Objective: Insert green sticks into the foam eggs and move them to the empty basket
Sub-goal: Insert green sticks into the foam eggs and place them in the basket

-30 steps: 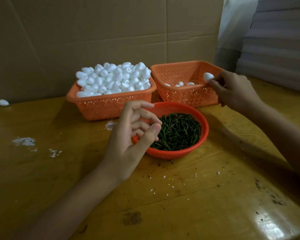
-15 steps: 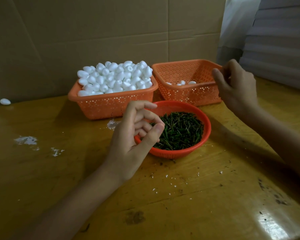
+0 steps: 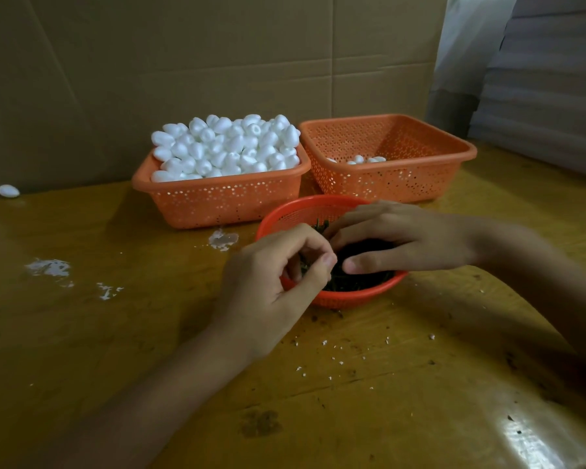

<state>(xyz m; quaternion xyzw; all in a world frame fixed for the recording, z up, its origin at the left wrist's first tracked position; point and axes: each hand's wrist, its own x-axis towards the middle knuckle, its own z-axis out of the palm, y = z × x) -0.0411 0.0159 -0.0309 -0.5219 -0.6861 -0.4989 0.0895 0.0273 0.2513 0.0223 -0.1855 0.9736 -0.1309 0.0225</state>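
— How far along?
— Barely. A few foam eggs (image 3: 359, 159) lie in the receiving basket (image 3: 420, 177) beyond the right grip (image 3: 403, 238). The heaped basket (image 3: 224, 204) beyond the left grip (image 3: 285, 275) is all left to do.
— And the grips?
— Left grip is curled, pinching green sticks (image 3: 362, 279). Right grip's fingertips are hidden among them, so I can't tell its hold.

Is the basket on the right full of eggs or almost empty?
Almost empty. Only a few foam eggs lie at the bottom of the right basket, and its holey inner walls show bare; the left basket is heaped.
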